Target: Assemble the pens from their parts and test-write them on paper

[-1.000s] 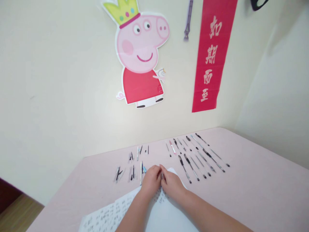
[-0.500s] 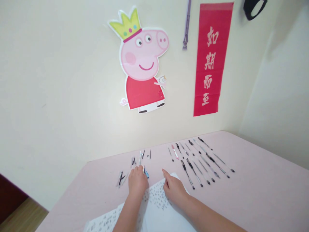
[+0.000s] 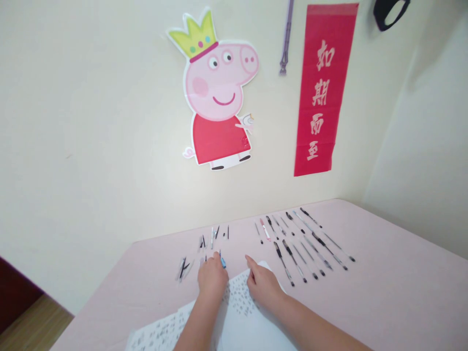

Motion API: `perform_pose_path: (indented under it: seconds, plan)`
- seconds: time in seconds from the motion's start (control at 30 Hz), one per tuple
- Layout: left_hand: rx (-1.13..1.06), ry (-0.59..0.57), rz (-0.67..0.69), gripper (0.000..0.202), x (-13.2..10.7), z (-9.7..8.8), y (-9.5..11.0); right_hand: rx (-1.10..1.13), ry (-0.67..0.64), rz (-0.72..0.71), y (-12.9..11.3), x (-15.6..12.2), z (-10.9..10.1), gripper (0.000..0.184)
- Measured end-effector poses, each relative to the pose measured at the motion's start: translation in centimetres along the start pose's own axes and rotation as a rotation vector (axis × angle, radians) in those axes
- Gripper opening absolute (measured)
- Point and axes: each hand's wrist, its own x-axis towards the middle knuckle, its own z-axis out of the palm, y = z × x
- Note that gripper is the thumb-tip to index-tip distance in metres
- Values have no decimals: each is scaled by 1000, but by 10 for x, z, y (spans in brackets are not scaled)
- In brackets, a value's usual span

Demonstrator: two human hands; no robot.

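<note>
My left hand [image 3: 212,279] lies knuckles-up on the pink table [image 3: 383,292], fingers curled at a group of small pen parts [image 3: 204,242]. A blue-and-white pen piece [image 3: 221,261] pokes out at its fingertips; what the fingers grip is hidden. My right hand [image 3: 263,285] rests on a sheet of handwritten paper [image 3: 237,302], forefinger stretched forward and flat, nothing visible in it. The two hands are a short gap apart.
A row of several black and grey pens [image 3: 303,243] lies to the right of my hands, with a pink-and-white pen [image 3: 264,229] among them. More loose parts [image 3: 183,267] lie at the left. The wall behind carries a cartoon pig sticker [image 3: 217,92] and a red banner [image 3: 321,87].
A second ago both hands were pressed together over the paper. My left hand went left to the small pen parts and has now drawn back slightly; my right hand has stayed put.
</note>
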Motion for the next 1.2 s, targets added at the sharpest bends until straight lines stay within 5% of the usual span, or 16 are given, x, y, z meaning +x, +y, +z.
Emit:
perform_pose_path:
  seconds: [0.6,0.83,1.0,1.2]
  plan:
    - [-14,16,-35,24,-1,2,1,8,-10,3,-3,-1,-3,54]
    - [-239,139,80,23,3,0,4,69,21,-8,-1,-2,-1,53]
    - [-747,89,202,20,9,16,11,446,186,-5,10,11,8,39]
    - [-847,94,330,21,2,23,20,1057,248,111,19,26,9,32]
